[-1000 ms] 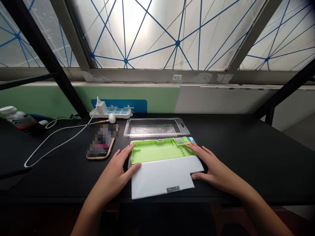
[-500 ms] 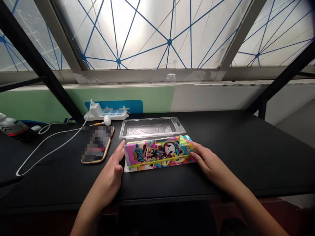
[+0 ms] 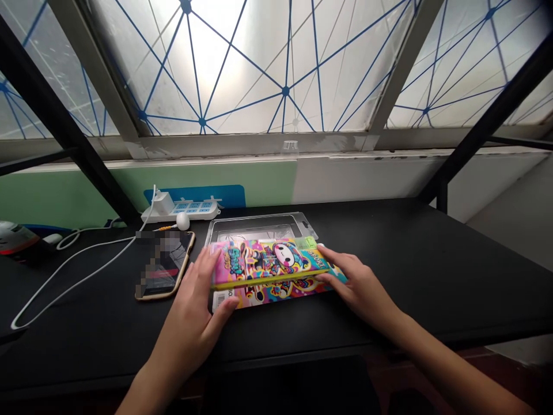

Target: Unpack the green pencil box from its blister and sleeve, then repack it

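A colourful pencil case with a cartoon figure and a yellow front edge is between my two hands. It seems raised a little above a printed backing card, whose barcode corner shows at the left. My left hand has its fingers on the case's left end, with the thumb near the front edge. At the other end, my right hand grips the case between thumb and fingers. Behind the case lies a clear plastic blister tray, partly covered by it.
A phone lies left of my left hand. A white cable loops across the left of the black table. At the back stand a power strip with a plug and a bottle. Black frame bars slant at both sides.
My left hand has closed in on the left end of the pencil case. The case has shifted back from the card, showing more of the card's front and the barcode. The view has tilted slightly.
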Motion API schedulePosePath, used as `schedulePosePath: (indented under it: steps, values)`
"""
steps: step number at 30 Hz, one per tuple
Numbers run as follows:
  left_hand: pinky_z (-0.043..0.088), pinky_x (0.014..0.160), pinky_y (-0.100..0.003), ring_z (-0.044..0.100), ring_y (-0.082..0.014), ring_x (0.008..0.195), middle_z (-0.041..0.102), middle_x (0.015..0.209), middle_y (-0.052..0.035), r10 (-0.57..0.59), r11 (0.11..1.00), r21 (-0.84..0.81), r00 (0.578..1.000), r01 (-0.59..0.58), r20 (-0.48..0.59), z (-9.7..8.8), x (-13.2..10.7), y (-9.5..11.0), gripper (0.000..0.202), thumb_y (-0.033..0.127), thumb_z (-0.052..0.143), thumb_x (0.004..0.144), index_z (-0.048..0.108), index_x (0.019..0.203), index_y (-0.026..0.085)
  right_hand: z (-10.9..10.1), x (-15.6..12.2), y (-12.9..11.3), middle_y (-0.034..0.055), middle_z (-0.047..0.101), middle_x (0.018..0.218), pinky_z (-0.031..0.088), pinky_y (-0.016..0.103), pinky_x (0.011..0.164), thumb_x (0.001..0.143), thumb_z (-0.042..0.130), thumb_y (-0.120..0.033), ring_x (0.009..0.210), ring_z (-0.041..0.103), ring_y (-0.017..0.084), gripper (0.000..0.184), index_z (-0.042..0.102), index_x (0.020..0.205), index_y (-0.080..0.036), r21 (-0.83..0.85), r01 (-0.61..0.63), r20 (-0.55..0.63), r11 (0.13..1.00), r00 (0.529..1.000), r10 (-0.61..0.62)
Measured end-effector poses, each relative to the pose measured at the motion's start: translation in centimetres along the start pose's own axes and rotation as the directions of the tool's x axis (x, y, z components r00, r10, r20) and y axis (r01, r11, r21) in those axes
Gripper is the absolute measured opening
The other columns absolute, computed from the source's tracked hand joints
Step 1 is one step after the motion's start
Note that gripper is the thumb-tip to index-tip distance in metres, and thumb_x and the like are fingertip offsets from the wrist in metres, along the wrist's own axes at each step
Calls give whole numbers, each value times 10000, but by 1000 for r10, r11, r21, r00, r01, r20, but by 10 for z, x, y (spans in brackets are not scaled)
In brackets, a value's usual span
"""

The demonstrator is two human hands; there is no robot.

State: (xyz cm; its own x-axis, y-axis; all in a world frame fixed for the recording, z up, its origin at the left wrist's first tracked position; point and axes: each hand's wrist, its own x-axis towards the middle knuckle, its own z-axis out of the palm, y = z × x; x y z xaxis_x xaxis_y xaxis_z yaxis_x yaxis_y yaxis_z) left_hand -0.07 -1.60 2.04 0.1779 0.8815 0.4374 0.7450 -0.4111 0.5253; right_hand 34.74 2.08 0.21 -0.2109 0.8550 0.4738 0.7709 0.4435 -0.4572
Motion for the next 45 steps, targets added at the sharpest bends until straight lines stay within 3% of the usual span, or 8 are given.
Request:
schedulePosePath:
  steps: [4, 9, 18, 25, 30, 34, 38, 45]
  values:
    - [321, 1208, -595, 303, -362, 1537, 287, 1678, -133, 20, 1000, 0, 998, -20, -54, -7, 56, 7, 686, 538, 506, 995, 260, 1589, 298, -8, 48, -4, 110, 754, 1241, 584, 483, 956, 898, 702, -440, 1097, 710, 308, 497, 669, 1343, -222, 47, 36, -112, 998, 993, -31]
    - [135, 1213, -716, 209, -408, 1559, 338, 1639, -209, -20, 994, 106, 995, 31, -102, 13, 117, -15, 662, 464, 485, 999, 286, 1565, 187, 12, 107, 10, 108, 740, 1281, 564, 474, 1004, 869, 735, -368, 1137, 709, 299, 498, 676, 1338, -212, 162, 19, -96, 987, 995, -3]
    - [127, 1169, -784, 155, -447, 1562, 386, 1632, -177, -65, 919, 394, 991, 13, 118, 36, 96, -56, 625, 476, 307, 1042, 325, 1588, 172, 27, 93, 32, 115, 718, 1248, 585, 466, 957, 917, 695, -404, 1130, 675, 286, 339, 737, 1212, -244, 89, 99, 82, 991, 991, -106]
    - [377, 1174, -588, 276, -363, 1547, 258, 1687, -175, -99, 901, 433, 966, -14, 238, 37, 95, -56, 698, 579, 292, 1044, 351, 1601, 162, 22, 94, 31, 138, 646, 1344, 529, 537, 1033, 1001, 550, -416, 1274, 566, 314, 356, 663, 1294, -248, 15, 130, 204, 991, 970, -130]
    - [347, 1147, -691, 260, -402, 1545, 288, 1675, -160, -47, 869, 487, 963, -91, 265, 34, 94, -49, 694, 613, 332, 1030, 393, 1585, 201, 25, 87, 27, 143, 620, 1382, 502, 605, 1023, 983, 571, -418, 1281, 558, 357, 348, 650, 1289, -273, -27, 166, 141, 986, 977, -161]
    - [355, 1135, -701, 270, -403, 1542, 318, 1666, -151, 42, 858, 482, 961, -175, 274, 34, 95, -43, 652, 574, 397, 1027, 406, 1573, 218, 22, 78, 5, 108, 663, 1249, 541, 479, 970, 966, 579, -233, 1171, 623, 291, 216, 678, 1150, -289, 64, 333, 10, 941, 942, -334]
    - [374, 1126, -688, 309, -392, 1530, 342, 1660, -146, 87, 846, 484, 954, -222, 286, 34, 96, -40, 597, 511, 426, 1038, 387, 1579, 261, 25, 66, -16, 90, 694, 1119, 568, 368, 885, 946, 603, -180, 1046, 665, 235, 230, 649, 1155, -262, 199, 458, 119, 867, 867, -485]
    - [363, 1122, -686, 349, -368, 1517, 400, 1628, -170, 107, 825, 499, 939, -267, 326, 35, 99, -40, 546, 501, 413, 1057, 377, 1579, 341, 46, 60, -20, 149, 685, 1248, 563, 483, 917, 991, 567, -434, 1112, 649, 311, 371, 623, 1270, -196, -11, 341, 346, 940, 883, -316]
